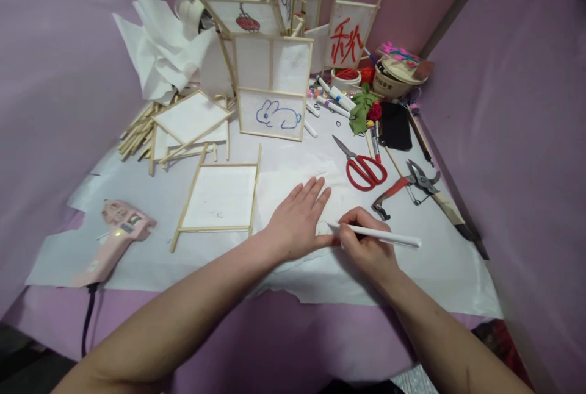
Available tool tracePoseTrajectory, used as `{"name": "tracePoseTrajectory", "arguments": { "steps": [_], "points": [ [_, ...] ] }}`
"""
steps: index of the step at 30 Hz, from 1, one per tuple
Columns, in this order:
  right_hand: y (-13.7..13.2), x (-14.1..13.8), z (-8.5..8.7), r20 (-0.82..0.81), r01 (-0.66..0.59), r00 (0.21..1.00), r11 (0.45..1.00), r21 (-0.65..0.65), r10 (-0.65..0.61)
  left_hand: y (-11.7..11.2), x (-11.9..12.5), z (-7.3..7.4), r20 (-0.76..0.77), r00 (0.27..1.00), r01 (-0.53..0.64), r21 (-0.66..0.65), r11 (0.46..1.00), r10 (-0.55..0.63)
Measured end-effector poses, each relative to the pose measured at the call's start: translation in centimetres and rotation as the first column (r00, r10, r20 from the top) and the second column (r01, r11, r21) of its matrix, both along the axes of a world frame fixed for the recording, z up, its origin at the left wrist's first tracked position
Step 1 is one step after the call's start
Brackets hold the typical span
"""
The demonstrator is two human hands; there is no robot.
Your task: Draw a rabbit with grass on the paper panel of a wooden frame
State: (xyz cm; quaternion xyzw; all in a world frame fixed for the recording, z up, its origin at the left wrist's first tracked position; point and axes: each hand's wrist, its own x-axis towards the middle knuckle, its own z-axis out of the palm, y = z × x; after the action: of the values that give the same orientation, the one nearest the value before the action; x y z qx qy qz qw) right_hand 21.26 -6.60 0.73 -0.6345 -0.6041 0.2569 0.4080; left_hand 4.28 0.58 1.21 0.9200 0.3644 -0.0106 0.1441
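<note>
My left hand (pixel 300 220) lies flat with its fingers stretched out on a white sheet of paper (pixel 329 199), pinning it to the table. Just right of it, my right hand (pixel 366 247) is closed round a white marker pen (pixel 379 235). The pen's tip touches the paper beside my left thumb, where a faint drawn line shows. A flat wooden frame with a white paper panel (pixel 220 197) lies to the left of my left hand.
Red-handled scissors (pixel 364 168) and pliers with red grips (pixel 407 183) lie right of the paper. A pink glue gun (pixel 114 238) rests at the left. A rabbit-drawn panel (pixel 273 92), stacked wooden sticks (pixel 137 132), markers (pixel 336 101) and a black pouch (pixel 396 125) crowd the back.
</note>
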Motion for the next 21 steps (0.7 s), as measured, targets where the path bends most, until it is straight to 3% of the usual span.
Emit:
{"name": "tracePoseTrajectory", "arguments": {
  "steps": [6, 21],
  "points": [
    [-0.03, 0.03, -0.13, 0.024, 0.029, 0.999, 0.999, 0.014, -0.029, -0.05, 0.19, 0.35, -0.069, 0.998, -0.010, -0.020, 1.000, 0.008],
    [-0.03, 0.00, -0.03, 0.022, 0.058, 0.998, 0.998, 0.034, -0.058, -0.03, 0.16, 0.27, -0.046, 0.999, -0.005, -0.012, 1.000, 0.005]
  ]
}}
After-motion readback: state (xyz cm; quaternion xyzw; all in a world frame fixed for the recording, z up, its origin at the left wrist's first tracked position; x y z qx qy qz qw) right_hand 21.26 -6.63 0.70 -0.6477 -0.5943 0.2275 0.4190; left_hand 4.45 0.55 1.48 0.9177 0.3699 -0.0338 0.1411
